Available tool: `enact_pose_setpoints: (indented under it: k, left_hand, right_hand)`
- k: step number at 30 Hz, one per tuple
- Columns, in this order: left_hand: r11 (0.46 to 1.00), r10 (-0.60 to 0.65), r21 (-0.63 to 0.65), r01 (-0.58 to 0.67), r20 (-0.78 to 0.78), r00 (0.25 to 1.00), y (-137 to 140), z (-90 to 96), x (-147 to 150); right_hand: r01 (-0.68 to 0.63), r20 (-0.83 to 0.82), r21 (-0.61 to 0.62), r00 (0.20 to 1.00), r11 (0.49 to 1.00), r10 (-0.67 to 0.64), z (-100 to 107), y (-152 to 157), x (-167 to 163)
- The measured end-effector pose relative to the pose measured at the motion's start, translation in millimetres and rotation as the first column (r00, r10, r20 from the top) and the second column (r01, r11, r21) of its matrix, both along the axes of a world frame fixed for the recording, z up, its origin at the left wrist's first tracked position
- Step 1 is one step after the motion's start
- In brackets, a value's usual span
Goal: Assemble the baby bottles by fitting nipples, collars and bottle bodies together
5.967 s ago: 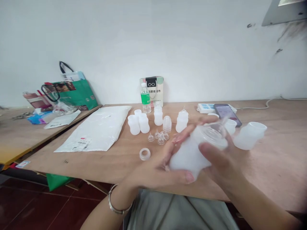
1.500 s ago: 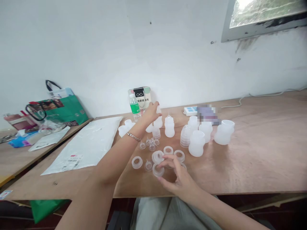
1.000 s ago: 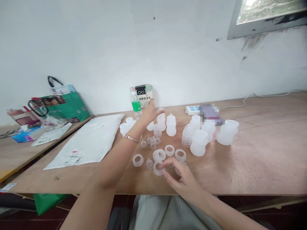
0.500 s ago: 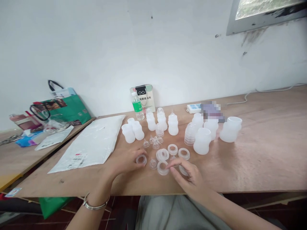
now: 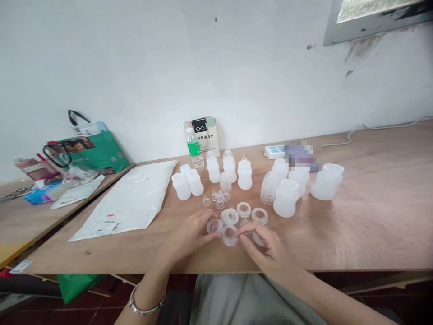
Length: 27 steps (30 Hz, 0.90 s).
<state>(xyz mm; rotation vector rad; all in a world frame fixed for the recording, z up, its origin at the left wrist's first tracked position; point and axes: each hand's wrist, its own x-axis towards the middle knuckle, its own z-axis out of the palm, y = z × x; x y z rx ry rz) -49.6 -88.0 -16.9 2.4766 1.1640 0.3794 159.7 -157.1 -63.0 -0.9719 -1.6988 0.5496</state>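
Between the thumb and fingers of my left hand [image 5: 198, 228] is a clear bottle collar ring [image 5: 214, 226], low over the wood where a clear nipple stood. My right hand [image 5: 262, 241] has its index finger and thumb closed at the right edge of another collar ring [image 5: 230, 236], which rests on the table. Partly under that hand lies one more ring [image 5: 259, 240], with a nipple [image 5: 244, 222] by its fingers. Several loose rings [image 5: 259, 215] sit just beyond. Behind these is a cluster of clear silicone nipples [image 5: 220, 202].
Frosted baby bottles stand at the back, some with nipples [image 5: 245, 174], others without tops [image 5: 286, 198]. Stacked clear caps [image 5: 268, 188] stand beside them. A water bottle [image 5: 195, 151], a paper bag [image 5: 211, 140] and a white mailing bag [image 5: 135, 194] lie further left and back.
My left hand has moved right with its collar ring, bringing it over the spot of the single nipple. The right hand has kept its place at the other ring.
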Motion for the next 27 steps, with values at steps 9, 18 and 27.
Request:
enact_pose_setpoints:
  k: [9,18,27]
  left_hand:
    - [0.996,0.045,-0.085,-0.038,0.082,0.996,0,-18.0,-1]
    - [0.989,0.106,0.058,-0.137,0.376,0.921,3,-30.3,3]
    - [0.999,-0.026,0.05,-0.008,0.643,0.766,-25,-10.4,39]
  right_hand:
    - [0.018,0.049,0.024,0.999,1.0,-0.019,2,0,-1]
    - [0.014,0.036,-0.008,0.999,1.0,-0.014,-1,2,-1]
    - [-0.042,-0.001,-0.041,0.999,0.998,0.042,-12,7,-2]
